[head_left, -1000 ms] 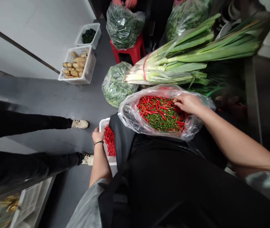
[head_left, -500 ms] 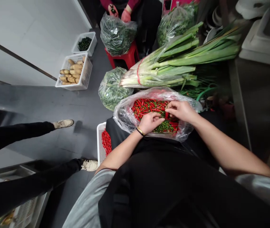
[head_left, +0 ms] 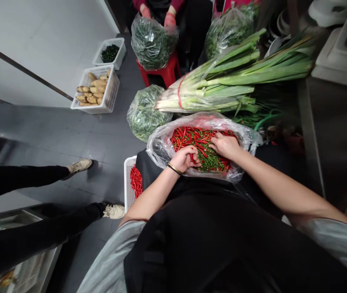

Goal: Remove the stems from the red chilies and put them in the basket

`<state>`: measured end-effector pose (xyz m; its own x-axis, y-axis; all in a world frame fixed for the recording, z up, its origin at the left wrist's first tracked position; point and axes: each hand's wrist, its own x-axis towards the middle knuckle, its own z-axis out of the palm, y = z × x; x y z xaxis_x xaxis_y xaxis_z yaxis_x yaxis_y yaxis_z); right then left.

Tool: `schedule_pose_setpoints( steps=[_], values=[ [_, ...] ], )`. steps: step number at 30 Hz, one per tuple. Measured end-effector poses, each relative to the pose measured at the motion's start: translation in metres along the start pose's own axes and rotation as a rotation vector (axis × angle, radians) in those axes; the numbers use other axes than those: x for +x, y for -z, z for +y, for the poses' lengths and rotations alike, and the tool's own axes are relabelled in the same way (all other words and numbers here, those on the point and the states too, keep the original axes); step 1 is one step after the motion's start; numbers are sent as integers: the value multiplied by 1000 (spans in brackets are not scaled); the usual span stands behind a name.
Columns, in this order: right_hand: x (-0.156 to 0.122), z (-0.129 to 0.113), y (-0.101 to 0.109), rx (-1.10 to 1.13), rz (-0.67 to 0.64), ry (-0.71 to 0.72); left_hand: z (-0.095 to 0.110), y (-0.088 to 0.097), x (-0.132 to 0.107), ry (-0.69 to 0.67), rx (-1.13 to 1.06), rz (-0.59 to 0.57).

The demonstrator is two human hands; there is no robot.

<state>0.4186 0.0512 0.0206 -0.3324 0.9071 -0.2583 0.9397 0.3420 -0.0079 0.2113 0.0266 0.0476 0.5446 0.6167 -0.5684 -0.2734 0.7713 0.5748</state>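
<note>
A clear plastic bag (head_left: pixel 161 148) of small red chillies with green stems (head_left: pixel 192 136) rests on my lap. My left hand (head_left: pixel 185 158), with a gold bracelet on the wrist, is curled closed at the bag's near left side, and red chillies show in its grip. My right hand (head_left: pixel 225 145) reaches into the pile beside it, fingers bent down among the chillies. A white basket (head_left: pixel 128 179) holding picked red chillies sits on the floor at my left knee, partly hidden by my black apron.
A tied bundle of leeks (head_left: pixel 222 85) lies behind the bag, with bags of greens (head_left: pixel 144 114) around it. A person in pink gloves (head_left: pixel 170 18) works at a bag on a red stool (head_left: pixel 161 71). A basket of ginger (head_left: pixel 95 91) stands by the wall. Another person's legs (head_left: pixel 39 175) stretch across the floor at left.
My left hand rose from the floor basket into the bag and closed on chillies. My right hand moved toward the bag's middle. The view shifted slightly.
</note>
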Motion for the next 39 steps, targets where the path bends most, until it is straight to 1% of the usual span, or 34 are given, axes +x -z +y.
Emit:
schedule_pose_setpoints(
  steps=[3, 5, 7, 10, 12, 14, 16, 18, 19, 20, 21, 22, 23, 24, 26, 27, 28, 29, 30, 32, 33, 35, 37, 38, 39],
  values=[
    [6, -4, 1, 17, -15, 10, 4, 1, 8, 12, 3, 73],
    [-2, -9, 5, 71, 19, 21, 1, -1, 14, 0, 33, 121],
    [-15, -13, 10, 151, 71, 82, -5, -3, 20, -33, 45, 147],
    [-31, -20, 12, 309, 133, 149, -14, -6, 25, -101, 60, 138],
    [-36, -24, 11, 467, 138, 156, -19, -8, 25, -150, 70, 111],
    [-36, -27, 10, 673, 117, 178, -22, -9, 21, -200, 66, 76],
    [-38, -27, 13, 901, 77, 228, -23, -9, 15, -203, 36, -16],
    [-40, -24, 20, 1086, 0, 299, -21, -7, 10, -129, -10, -155],
    [-41, -22, 25, 1131, -70, 358, -19, -5, 9, -87, -37, -213],
    [-42, -19, 29, 1128, -159, 432, -17, -2, 8, -53, -66, -251],
    [-40, -17, 33, 1072, -249, 504, -14, 2, 7, -37, -99, -265],
    [-38, -14, 36, 969, -316, 551, -11, 5, 6, -39, -133, -262],
    [-33, -11, 38, 829, -335, 542, -9, 9, 6, -54, -164, -248],
    [-26, -8, 38, 667, -303, 472, -6, 12, 6, -78, -185, -227],
    [-8, -5, 32, 350, -146, 231, -3, 17, 4, -136, -181, -165],
    [2, -4, 28, 225, -71, 120, -2, 19, 3, -164, -153, -128],
    [12, -3, 23, 134, -26, 47, -1, 20, 2, -187, -115, -94],
    [20, -3, 18, 79, -11, 21, -1, 20, 2, -201, -71, -67],
    [27, -3, 15, 58, -12, 30, 0, 20, 1, -207, -26, -48],
    [32, -1, 14, 109, 13, 60, 0, 19, 1, -211, 54, -18],
    [32, -1, 15, 190, 40, 71, 1, 18, 2, -212, 90, 1],
    [23, 0, 22, 452, 72, 82, 0, 13, 6, -218, 168, 42],
    [10, -2, 30, 737, 49, 96, -1, 5, 11, -212, 252, 66],
    [3, -5, 33, 829, 46, 108, -3, 1, 13, -199, 286, 63],
    [-3, -8, 35, 860, 70, 118, -5, -3, 15, -176, 305, 50]
  ],
)
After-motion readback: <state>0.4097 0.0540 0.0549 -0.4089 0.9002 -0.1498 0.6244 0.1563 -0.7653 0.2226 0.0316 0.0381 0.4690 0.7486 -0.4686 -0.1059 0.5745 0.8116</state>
